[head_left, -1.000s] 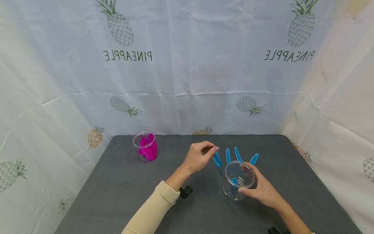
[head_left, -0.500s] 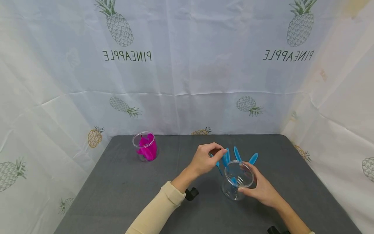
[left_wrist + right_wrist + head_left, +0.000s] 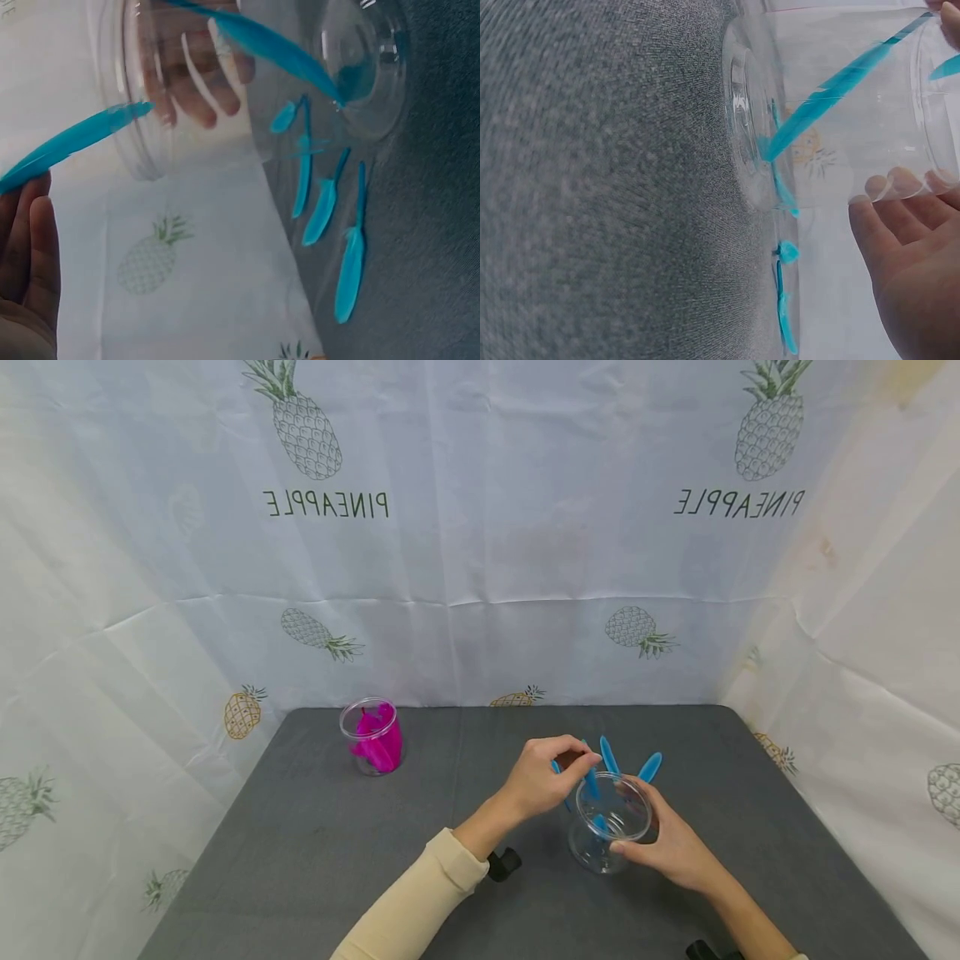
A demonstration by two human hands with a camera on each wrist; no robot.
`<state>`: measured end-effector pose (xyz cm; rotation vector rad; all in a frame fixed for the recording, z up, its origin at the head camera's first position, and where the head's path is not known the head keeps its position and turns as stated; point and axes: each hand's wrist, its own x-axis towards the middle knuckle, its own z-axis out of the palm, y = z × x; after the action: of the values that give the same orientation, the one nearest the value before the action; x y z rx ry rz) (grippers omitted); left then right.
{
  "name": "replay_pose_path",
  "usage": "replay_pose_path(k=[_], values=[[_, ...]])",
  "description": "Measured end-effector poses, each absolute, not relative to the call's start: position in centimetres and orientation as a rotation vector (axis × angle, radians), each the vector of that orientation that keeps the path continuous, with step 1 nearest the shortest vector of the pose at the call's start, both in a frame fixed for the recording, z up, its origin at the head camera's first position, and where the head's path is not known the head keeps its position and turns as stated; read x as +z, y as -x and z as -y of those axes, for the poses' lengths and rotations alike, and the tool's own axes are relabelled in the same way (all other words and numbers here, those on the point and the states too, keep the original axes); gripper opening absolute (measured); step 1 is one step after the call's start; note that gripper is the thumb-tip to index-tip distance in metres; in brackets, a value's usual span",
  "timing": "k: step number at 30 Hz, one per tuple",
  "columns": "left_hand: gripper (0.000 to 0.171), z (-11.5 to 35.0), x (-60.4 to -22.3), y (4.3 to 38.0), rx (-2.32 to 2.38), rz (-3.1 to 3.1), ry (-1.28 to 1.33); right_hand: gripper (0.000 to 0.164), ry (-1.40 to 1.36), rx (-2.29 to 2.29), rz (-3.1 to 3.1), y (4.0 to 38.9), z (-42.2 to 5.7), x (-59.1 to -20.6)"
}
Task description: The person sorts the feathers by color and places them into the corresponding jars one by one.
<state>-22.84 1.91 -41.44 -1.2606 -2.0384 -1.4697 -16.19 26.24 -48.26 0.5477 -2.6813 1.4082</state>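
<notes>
My left hand (image 3: 546, 775) pinches a blue feather (image 3: 592, 784). That feather points down at the mouth of a clear round jar (image 3: 587, 853), and in the left wrist view its tip overlaps the rim. The right hand (image 3: 666, 839) grips the jar from the right side, thumb in front and fingers behind. One blue feather (image 3: 277, 51) leans slantwise inside the jar, as the right wrist view also shows. Behind the jar, more blue feathers (image 3: 651, 767) lie on the table, one of them (image 3: 349, 277) with its quill toward the jar. Part of this group is hidden by the jar and left hand.
A second clear jar (image 3: 360, 765) with bright pink feathers (image 3: 382, 745) in it stands at the table's back left. Grey cloth covers the table (image 3: 337, 877). White curtain (image 3: 480, 552) with pineapple prints hangs behind and at both sides. A black wrist mount (image 3: 504, 864) sits under the left wrist.
My left hand has taken up a blue feather from the row behind the jar and moved right with it, to the jar's mouth. The right hand and jar have stayed in place.
</notes>
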Motion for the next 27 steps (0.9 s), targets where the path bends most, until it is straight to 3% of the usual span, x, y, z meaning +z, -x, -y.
replay_pose_path(k=[27], values=[[0.017, -4.0, -43.9, 21.7, -0.792, 2.192, 1.426, 0.093, -0.563, 1.429, 2.686, 16.1, -26.4, -48.3]])
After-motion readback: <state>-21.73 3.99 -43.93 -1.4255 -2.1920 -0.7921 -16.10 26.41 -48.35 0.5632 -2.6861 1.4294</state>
